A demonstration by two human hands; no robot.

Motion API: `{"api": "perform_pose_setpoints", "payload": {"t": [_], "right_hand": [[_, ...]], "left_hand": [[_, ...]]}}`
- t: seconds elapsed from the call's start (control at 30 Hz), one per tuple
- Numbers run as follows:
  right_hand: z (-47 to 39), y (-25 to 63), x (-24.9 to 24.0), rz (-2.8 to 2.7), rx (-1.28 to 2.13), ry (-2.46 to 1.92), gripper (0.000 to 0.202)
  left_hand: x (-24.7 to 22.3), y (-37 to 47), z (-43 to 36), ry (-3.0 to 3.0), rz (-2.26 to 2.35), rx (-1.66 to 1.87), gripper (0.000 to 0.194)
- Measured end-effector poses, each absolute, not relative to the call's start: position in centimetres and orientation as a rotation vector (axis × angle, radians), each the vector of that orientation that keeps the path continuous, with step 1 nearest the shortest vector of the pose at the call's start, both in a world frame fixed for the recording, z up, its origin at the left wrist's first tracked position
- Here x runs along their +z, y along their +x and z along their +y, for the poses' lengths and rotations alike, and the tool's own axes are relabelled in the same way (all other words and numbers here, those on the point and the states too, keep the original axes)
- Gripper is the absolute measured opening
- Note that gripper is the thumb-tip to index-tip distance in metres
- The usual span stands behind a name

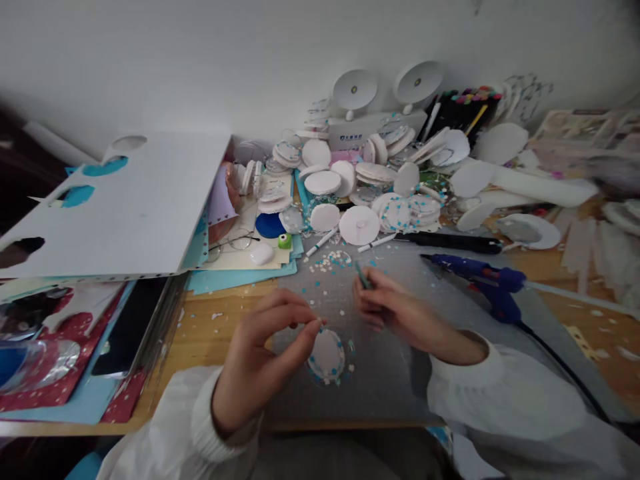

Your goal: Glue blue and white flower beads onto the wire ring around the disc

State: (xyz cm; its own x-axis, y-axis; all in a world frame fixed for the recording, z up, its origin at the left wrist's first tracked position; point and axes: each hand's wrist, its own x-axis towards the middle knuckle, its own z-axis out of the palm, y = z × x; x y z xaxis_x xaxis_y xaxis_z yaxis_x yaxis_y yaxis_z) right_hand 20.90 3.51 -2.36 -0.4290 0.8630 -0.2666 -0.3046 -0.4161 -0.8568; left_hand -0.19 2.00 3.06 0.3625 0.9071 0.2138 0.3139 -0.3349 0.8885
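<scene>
A small white disc (327,357) rimmed with tiny blue and white pieces lies on the grey cutting mat (380,393) in front of me. My left hand (273,353) is at its upper left edge, thumb and forefinger pinched together; a tiny pale bit seems to show at the tips, too small to name. Closed around a thin dark green stick-like tool (363,275), my right hand (385,300) hovers above the mat, right of the disc. Motion blur hides the tool's exact kind. Beyond the hands lies a scatter of tiny white and blue pieces (330,261).
A blue glue gun (475,273) with its cord rests at right. Piled white discs (323,182) fill the back, with white markers (323,241) before them. Left are eyeglasses (240,241), a green punch (285,241), a white board (150,207) and a phone (127,333).
</scene>
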Motion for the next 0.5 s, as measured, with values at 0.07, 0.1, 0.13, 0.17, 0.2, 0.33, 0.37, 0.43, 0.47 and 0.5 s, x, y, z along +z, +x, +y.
{"api": "perform_pose_setpoints", "payload": {"t": [0.07,0.1,0.13,0.17,0.2,0.33,0.37,0.43,0.47,0.5], "right_hand": [[3.4,20.6,-2.9,-1.187,1.921,-1.092,0.017],[3.4,20.4,-3.1,-1.328,1.875,-1.136,0.02],[3.4,20.3,-3.2,-1.465,1.817,-1.158,0.023],[3.4,20.2,-3.3,-1.583,1.766,-1.164,0.025],[3.5,20.2,-3.3,-1.672,1.733,-1.169,0.027],[3.7,20.1,-3.6,-1.763,1.754,-1.224,0.027],[3.7,20.2,-3.7,-1.75,1.76,-1.229,0.027],[3.7,20.4,-3.8,-1.699,1.752,-1.211,0.026],[3.7,20.5,-3.8,-1.661,1.742,-1.198,0.026],[3.7,20.6,-3.7,-1.616,1.733,-1.19,0.025]], "left_hand": [[3.0,-0.5,1.9,1.818,1.065,0.984,0.011],[3.0,-0.8,1.9,1.807,1.07,0.997,0.01],[2.9,-1.0,1.9,1.795,1.075,1.005,0.01],[2.9,-1.2,1.8,1.784,1.079,1.011,0.01],[2.7,-1.4,1.8,1.772,1.081,1.016,0.01],[2.5,-1.4,1.8,1.743,1.077,1.013,0.01],[2.6,-1.4,1.8,1.738,1.081,1.006,0.01],[3.0,-1.9,1.6,1.725,1.096,1.021,0.011],[3.2,-2.6,1.5,1.712,1.124,1.042,0.011],[3.3,-3.6,1.3,1.704,1.15,1.098,0.012]]}}
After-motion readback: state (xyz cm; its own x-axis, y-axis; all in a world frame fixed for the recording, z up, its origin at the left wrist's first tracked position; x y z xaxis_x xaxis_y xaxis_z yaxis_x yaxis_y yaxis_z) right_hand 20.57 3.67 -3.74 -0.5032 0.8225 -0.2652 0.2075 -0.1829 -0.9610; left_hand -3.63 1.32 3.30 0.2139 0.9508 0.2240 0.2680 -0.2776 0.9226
